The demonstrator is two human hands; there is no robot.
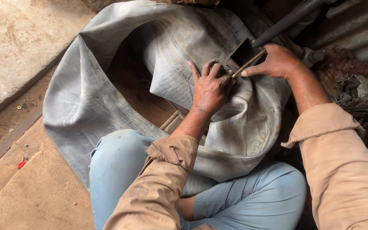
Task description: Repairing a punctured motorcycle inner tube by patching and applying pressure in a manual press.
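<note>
Below, left hand (211, 87) flat on grey inner tube (86, 98), right hand (275, 61) grip pinching thin stick (248, 64) (tip beside left fingers)

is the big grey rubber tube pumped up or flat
Flat. The grey inner tube lies limp and creased, folded over itself under the left hand; the right hand holds a thin stick against it.

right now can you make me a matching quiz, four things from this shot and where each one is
Things:
1. large grey rubber inner tube
2. thin brown stick-like tool
3. left hand
4. small red scrap

Places:
A. on the ground at far left
B. pressed flat on a rubber fold
C. draped over the lap
D. pinched in the right hand

Pairs: 1-C, 2-D, 3-B, 4-A
</note>
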